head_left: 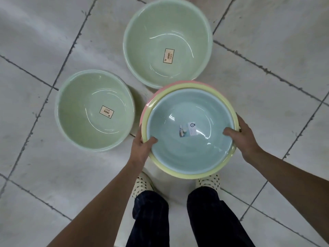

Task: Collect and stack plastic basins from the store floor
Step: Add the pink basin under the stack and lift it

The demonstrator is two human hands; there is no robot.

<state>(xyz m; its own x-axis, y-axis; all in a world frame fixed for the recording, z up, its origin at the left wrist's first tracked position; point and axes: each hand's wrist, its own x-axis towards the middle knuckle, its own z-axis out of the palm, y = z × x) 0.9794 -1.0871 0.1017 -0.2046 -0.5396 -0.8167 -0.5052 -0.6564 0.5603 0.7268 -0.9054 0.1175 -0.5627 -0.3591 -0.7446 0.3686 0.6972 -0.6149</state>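
Both the left hand (142, 145) and right hand (243, 138) grip the 3-basin stack (190, 154) by opposite rims, keeping it level near 2 green basins (94, 111).

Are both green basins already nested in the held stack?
No, the two green basins sit apart on the floor, outside the held stack.
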